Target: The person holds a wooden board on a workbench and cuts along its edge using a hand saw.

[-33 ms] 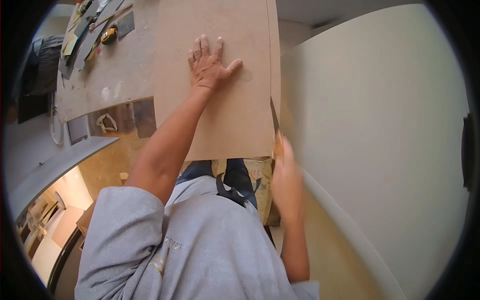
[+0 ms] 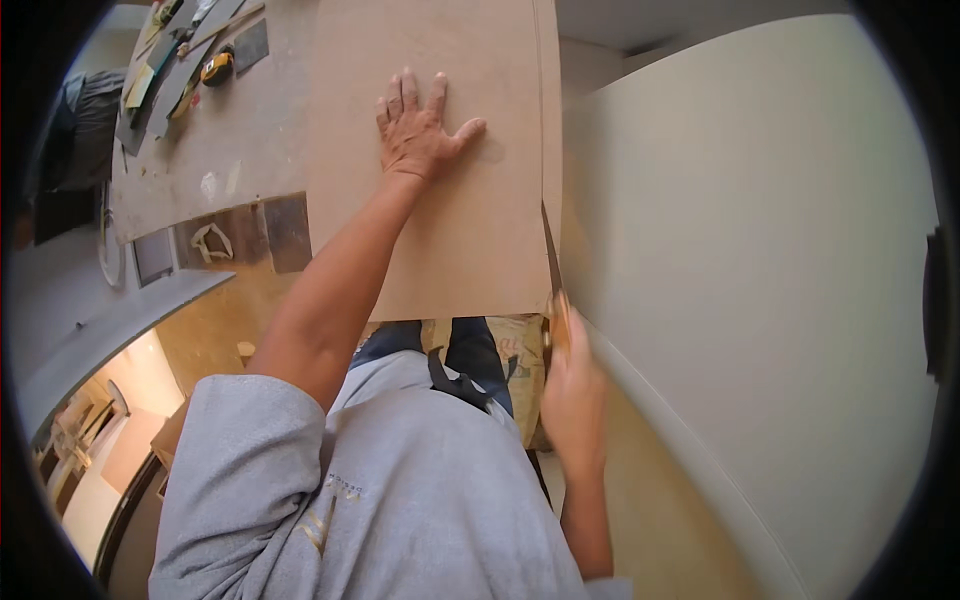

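Observation:
My left hand lies flat with spread fingers on a wide tan board. My right hand is closed around the wooden handle of a handsaw, just past the board's near right corner. The saw's dark, narrow blade points away from me and sits along the board's right side. Ahead of the blade, a dark line runs up the board close to its right edge. The lower part of the blade is hidden, and the right fingers are a little blurred.
A worktable extends to the left, bearing a yellow and black tape measure, grey strips and other tools. A large pale panel stands close on the right. A grey shelf edge lies at lower left.
My right hand has drawn the saw slightly back toward me, so more of the blade shows between hand and board. My left hand stays in place.

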### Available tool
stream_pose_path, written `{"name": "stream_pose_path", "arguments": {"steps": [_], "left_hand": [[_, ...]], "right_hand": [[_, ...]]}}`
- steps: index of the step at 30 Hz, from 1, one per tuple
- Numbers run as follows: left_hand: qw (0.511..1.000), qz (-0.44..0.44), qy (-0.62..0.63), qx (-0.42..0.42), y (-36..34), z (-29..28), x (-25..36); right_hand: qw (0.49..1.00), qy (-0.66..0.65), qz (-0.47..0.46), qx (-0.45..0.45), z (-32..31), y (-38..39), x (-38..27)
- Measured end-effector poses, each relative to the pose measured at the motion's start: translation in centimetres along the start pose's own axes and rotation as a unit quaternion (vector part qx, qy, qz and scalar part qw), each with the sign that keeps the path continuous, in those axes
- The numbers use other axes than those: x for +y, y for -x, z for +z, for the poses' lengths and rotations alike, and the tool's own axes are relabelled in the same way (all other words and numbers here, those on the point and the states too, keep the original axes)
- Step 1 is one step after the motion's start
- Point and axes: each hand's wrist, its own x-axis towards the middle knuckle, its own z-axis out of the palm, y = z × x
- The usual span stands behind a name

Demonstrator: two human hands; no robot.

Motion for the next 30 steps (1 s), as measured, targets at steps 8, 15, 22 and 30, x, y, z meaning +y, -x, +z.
{"name": "stream_pose_path", "arguments": {"steps": [8, 15, 22, 30], "left_hand": [[0.999, 0.035, 0.004, 0.000, -0.7, -0.3, 2.4], [1.000, 0.001, 0.003, -0.004, 0.1, 0.1, -0.1], [1.000, 0.021, 0.002, 0.007, -1.2, -0.6, 1.5], [1.000, 0.018, 0.012, -0.001, 0.0, 0.3, 1.0]], "right_hand": [[0.999, 0.041, 0.002, 0.012, 1.9, -11.7, 0.5], [0.997, 0.018, 0.050, -0.049, -0.3, -3.8, -1.4], [1.000, 0.000, 0.018, 0.012, 2.2, -2.0, 3.5], [0.999, 0.010, -0.002, -0.034, 0.1, -8.0, -1.4]]}}
